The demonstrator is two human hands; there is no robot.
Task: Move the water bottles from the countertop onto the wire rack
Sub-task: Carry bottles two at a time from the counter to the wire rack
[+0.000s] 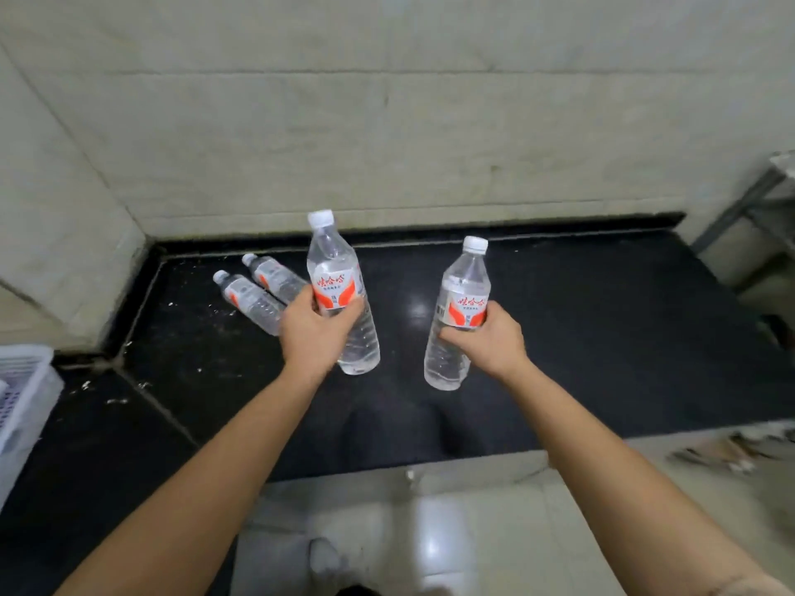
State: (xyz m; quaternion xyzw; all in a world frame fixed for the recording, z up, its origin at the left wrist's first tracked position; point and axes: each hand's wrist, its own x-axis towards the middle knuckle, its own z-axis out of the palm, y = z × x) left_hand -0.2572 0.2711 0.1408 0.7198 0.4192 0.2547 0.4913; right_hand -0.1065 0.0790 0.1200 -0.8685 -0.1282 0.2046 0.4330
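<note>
L hand (316,333) wraps L bottle (337,290), R hand (486,337) wraps R bottle (466,298). Fingers curled round the labels, caps up, both held over the black countertop (602,337). 2 more bottles (251,301) lie on their sides back-left, side by side. Metal frame (740,204) at far right is prob the rack. Imo: swing right, grip firm but don't crush the thin walls, land bases flat across the wires.

Clear bottles (340,268), white caps, orange-white labels; black speckled countertop (580,337); white basket (21,393).

Dim, soft light; glare on countertop (419,309); blurred, warped edges.
</note>
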